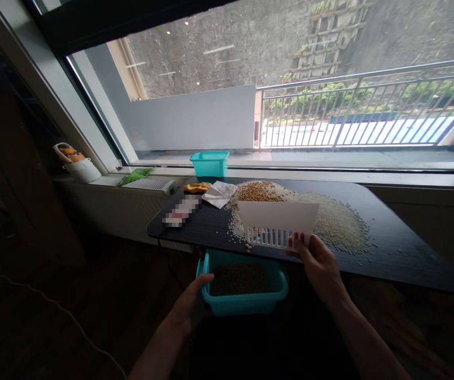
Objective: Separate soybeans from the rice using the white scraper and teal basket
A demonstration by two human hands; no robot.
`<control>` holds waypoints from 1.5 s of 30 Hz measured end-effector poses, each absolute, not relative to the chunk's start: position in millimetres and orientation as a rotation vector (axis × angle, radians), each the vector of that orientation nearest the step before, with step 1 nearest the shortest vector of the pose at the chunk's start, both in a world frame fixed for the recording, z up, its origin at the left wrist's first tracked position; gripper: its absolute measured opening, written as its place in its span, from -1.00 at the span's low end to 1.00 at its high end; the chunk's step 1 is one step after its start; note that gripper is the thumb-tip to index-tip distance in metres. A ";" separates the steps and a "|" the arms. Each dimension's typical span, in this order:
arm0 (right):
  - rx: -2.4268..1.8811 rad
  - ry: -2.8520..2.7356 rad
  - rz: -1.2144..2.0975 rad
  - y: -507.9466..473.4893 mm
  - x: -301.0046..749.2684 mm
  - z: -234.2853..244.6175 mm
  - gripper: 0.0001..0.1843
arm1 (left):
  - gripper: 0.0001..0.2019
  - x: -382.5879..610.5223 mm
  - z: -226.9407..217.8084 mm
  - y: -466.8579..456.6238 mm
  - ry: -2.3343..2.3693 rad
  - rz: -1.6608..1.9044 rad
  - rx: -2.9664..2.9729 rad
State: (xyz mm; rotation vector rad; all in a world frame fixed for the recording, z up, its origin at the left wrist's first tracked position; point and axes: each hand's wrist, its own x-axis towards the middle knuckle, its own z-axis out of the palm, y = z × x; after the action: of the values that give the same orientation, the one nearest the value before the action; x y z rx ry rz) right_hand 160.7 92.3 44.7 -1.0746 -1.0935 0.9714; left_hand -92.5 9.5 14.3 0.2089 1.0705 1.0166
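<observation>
My left hand (195,298) grips the left rim of a turquoise plastic bin (246,306), thumb over the edge. The bin is held just below the table's front edge, with a layer of brownish grains or beans (240,278) in it. My right hand (322,266) pinches the lower right corner of a flat white plastic panel (278,215) with a row of slots along its lower side. Behind the panel, yellow kernels (258,191), perhaps corn or soybeans, lie heaped among white rice-like grains (338,221) on the dark table.
On the dark table (401,253) lie a crumpled white tissue (219,194), an orange-yellow item (197,187) and a blurred-out flat object (181,211). A second turquoise bin (210,164) stands by the window. A white pot (82,170) and green leaf-like item (136,176) are at left.
</observation>
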 end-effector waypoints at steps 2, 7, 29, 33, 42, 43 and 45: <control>-1.080 -1.088 0.973 90.3 159.2 47.4 -0.63 | -0.53 -92.6 13.1 9.4 1.076 1.023 0.212; -1.078 -1.115 0.980 89.1 154.2 47.0 -0.64 | -0.53 -92.8 12.4 9.4 1.104 1.020 0.220; -1.099 -1.071 0.898 102.4 153.5 52.8 -0.59 | -0.50 -95.6 9.8 7.2 1.073 1.042 0.195; -1.117 -1.125 0.912 110.8 146.5 52.1 -0.60 | -0.50 -96.3 11.9 5.5 1.060 1.042 0.172; -1.074 -1.115 0.973 107.8 143.0 54.2 -0.61 | -0.55 -100.8 8.6 7.0 1.061 1.062 0.165; -1.074 -1.116 0.969 107.9 143.1 54.5 -0.61 | -0.55 -101.3 8.5 6.8 1.064 1.060 0.164; -1.076 -1.133 0.969 108.5 142.8 54.4 -0.61 | -0.55 -101.9 9.4 6.3 1.066 1.056 0.160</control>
State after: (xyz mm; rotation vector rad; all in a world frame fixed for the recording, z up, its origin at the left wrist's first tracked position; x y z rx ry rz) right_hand 142.8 108.5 54.4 -1.0763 -1.1327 0.9692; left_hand -101.9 6.3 9.4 0.1596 1.0663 1.0561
